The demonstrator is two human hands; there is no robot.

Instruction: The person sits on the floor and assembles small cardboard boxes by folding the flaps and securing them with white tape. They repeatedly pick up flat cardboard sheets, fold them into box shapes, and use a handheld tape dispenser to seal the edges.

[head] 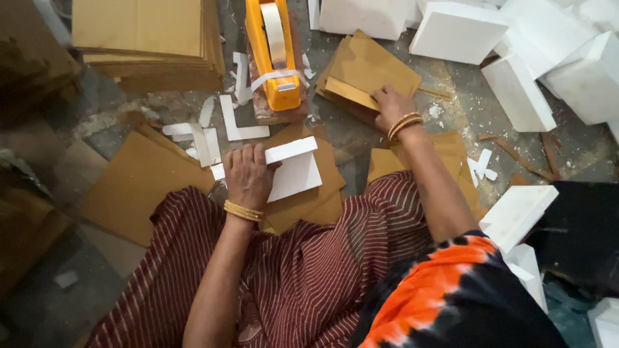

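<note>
My left hand clamps the white foam block by its near end; it seems light, stiff, crumbly. My right hand presses closed on brown card sheets ahead.

Grey floor, cluttered.
On it: brown card sheets, white foam blocks, orange tape dispenser, white scraps.
</note>
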